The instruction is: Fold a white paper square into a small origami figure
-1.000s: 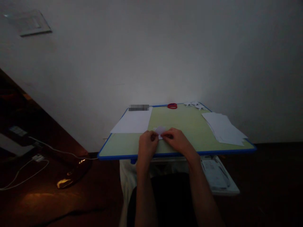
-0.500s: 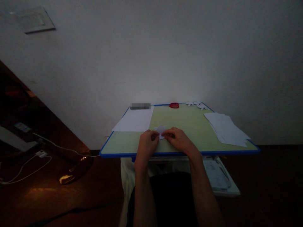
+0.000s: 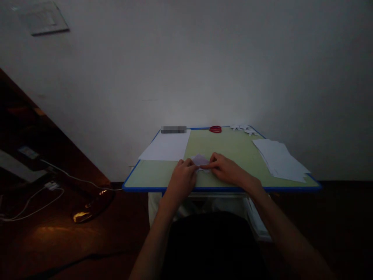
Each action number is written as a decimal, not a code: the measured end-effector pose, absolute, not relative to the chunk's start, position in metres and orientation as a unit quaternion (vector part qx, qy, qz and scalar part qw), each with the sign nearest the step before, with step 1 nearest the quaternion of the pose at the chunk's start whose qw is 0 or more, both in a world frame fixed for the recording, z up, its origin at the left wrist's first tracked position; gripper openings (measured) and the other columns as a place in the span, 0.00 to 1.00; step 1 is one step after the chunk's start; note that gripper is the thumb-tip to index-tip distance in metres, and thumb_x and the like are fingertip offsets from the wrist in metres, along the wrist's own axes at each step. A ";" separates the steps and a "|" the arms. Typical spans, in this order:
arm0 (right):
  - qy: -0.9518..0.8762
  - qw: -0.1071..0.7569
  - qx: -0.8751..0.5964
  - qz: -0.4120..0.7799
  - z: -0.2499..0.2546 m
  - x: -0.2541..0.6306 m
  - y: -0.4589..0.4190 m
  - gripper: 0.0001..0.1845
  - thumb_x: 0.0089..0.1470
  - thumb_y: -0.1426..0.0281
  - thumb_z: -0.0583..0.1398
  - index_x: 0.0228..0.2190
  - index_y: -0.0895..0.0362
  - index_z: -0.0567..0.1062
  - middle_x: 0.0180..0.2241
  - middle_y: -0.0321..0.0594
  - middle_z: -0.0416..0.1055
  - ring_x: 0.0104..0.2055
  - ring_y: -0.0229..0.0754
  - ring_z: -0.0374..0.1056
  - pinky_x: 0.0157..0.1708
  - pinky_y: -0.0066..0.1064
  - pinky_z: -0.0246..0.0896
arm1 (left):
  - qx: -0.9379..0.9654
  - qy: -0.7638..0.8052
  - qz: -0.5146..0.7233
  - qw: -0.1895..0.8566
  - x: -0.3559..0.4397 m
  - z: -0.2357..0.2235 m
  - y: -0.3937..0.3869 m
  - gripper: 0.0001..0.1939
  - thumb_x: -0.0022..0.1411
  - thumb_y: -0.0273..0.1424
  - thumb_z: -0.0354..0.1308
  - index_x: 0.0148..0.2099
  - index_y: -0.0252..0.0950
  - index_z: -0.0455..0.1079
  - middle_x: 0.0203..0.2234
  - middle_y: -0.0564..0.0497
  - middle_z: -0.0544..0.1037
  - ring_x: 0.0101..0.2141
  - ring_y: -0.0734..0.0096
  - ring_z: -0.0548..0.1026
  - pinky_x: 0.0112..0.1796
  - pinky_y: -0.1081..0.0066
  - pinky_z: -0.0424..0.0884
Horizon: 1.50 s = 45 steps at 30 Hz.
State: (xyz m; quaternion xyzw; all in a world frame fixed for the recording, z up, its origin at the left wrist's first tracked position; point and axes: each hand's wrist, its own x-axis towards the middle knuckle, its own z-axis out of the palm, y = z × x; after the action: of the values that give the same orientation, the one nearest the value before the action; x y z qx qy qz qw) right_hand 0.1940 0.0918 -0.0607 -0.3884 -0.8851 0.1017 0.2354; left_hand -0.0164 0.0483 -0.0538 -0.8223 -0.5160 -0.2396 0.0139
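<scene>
With left hand [image 3: 183, 175] curled at the left side of a small folded paper [image 3: 200, 159], and right hand [image 3: 226, 168] set against the other side with index finger stretched across the near part, apparently pressing down on the layers, in the head view. Cannot tell about a firm pinch in either hand, with thumbs mostly hidden; not clearly released, either. Find the paper on the tabletop [image 3: 221, 144], near the front edge, between both hands and touched by both.

Should handle as next to weightless, thin and easily bent, a little stiffer along doubled layers; likely to slide under a careless push, and to crumple or tear under a hard tug. Best taken by the outer edges between thumb and fingertip, or steadied with one fingertip and smoothed with another.

Looks pale, white with a faint lilac cast in the dim light, narrowing to a point at the far side, with lighter corners showing just around. Too small and dim for reading every fold. Resembles in colour the white sheet [image 3: 167, 146] near the left hand and the stack of paper [image 3: 281, 157] farther to the right.
</scene>
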 end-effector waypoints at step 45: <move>-0.903 0.200 -0.376 -0.059 -0.056 0.178 0.062 0.18 0.64 0.74 0.57 0.53 0.60 0.77 0.47 0.51 0.72 0.51 0.54 0.63 0.53 0.47 0.65 | -0.845 -0.502 -0.139 0.122 -0.021 -0.053 0.031 0.21 0.68 0.25 0.53 0.61 0.39 0.72 0.54 0.41 0.77 0.51 0.49 0.71 0.46 0.51 0.68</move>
State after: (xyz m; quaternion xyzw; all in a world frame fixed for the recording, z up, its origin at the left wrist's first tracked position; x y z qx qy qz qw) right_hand 0.1785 0.0619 -0.0560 -0.3763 -0.9027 -0.0592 0.2000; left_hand -0.0214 0.0306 -0.0529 -0.8448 -0.5020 -0.1388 0.1221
